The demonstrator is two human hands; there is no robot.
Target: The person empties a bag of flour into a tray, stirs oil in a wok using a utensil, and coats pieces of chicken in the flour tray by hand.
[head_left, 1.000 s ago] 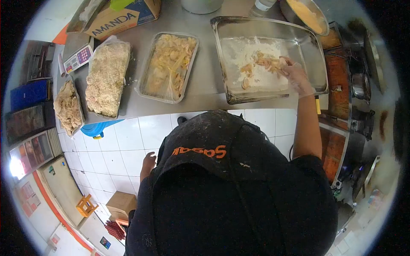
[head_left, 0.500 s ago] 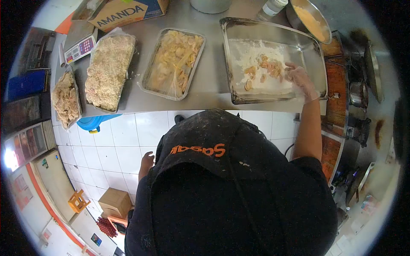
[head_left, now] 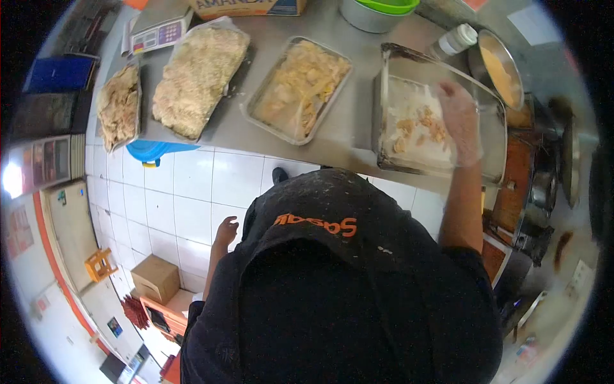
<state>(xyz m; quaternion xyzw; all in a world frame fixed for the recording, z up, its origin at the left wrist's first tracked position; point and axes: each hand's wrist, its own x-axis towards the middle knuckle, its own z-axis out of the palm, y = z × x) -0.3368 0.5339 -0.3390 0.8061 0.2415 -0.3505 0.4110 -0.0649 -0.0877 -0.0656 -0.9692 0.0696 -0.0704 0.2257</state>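
My right hand (head_left: 458,118), in a clear plastic glove, is over the right part of a deep metal tray (head_left: 382,105); its fingers are blurred, and their grip is unclear. Beneath and left of it, pale food pieces (head_left: 404,130) lie in white flour (head_left: 419,96) inside the tray. Away from the counter, my left hand (head_left: 228,229) hangs over the floor beside my body, empty, its fingers loosely apart. Left of the metal tray sits a clear container (head_left: 254,115) of yellowish food pieces (head_left: 313,73).
Coated food (head_left: 198,77) fills a long tray, with a smaller food-filled container (head_left: 118,105) farther left. Behind are a scale (head_left: 157,37), a carton (head_left: 249,6) and a pot (head_left: 368,19). A shaker jar (head_left: 455,40) and a bowl (head_left: 476,67) stand beyond the metal tray.
The view has shifted, so the counter items appear farther right. My right hand has risen from beside the food pieces, with its fingers now higher over the tray. My left hand still hangs free.
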